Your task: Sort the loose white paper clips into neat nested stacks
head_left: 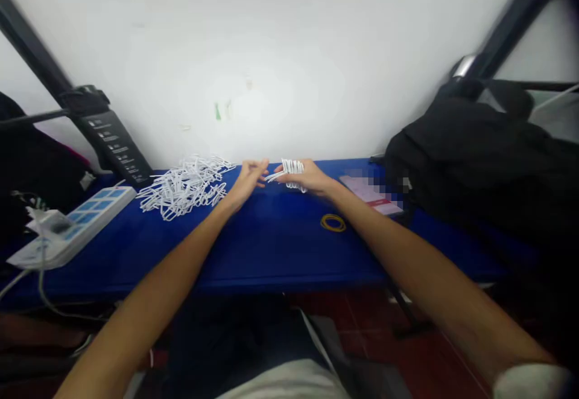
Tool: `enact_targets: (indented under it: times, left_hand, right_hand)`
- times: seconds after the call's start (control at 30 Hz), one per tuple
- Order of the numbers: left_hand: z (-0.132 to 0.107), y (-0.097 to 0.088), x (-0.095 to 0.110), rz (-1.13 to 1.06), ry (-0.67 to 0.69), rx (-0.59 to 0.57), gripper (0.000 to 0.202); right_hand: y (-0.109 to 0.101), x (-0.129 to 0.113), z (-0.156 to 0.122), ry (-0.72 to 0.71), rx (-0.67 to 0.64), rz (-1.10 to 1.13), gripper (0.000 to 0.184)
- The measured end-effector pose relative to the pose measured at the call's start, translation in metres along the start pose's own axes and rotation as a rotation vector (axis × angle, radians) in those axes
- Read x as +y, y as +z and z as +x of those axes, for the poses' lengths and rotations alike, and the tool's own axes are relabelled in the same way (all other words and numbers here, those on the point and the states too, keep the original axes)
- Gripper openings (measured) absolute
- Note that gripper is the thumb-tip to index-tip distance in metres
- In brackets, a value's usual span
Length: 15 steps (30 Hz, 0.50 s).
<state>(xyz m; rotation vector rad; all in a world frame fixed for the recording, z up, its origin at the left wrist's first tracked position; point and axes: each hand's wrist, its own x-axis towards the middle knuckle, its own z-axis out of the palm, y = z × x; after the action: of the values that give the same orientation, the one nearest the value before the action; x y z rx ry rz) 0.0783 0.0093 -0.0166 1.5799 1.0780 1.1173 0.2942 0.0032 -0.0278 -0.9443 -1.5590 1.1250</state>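
- While we observed the station, the right hand held a bundle of white looped clips, its grip pressed together on the stack above the blue tabletop.
- The left hand sat just beside the bundle, its fingers loosely extended; we could not tell whether its grip touched the loose strand projecting from the bundle.
- A tangled pile of white looped clips lay on the tabletop left of the hands, near a power strip with blue switches.
- A yellow rubber band lay below the right hand, and a pink leaflet, partly obscured, lay farther right.
- We judged the loose strand the chief risk: a slackened grip could shed clips, and dropped clips could snag in the pile.
- Clips sliding left could also reach the power strip, whose cable hung past the tabletop edge.
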Motion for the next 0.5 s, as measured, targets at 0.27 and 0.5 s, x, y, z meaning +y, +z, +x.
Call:
enact_targets:
  times: [0.27, 0.5]
  left_hand:
    - [-0.038, 0.051, 0.021, -0.255, -0.104, -0.158, 0.108]
    - [-0.048, 0.062, 0.026, -0.442, -0.181, -0.114, 0.115]
  right_hand:
    - [0.017, -0.003, 0.000, -0.171, 0.279, -0.530, 0.023]
    - [0.040, -0.019, -0.016, -0.224, 0.328, -0.765, 0.017]
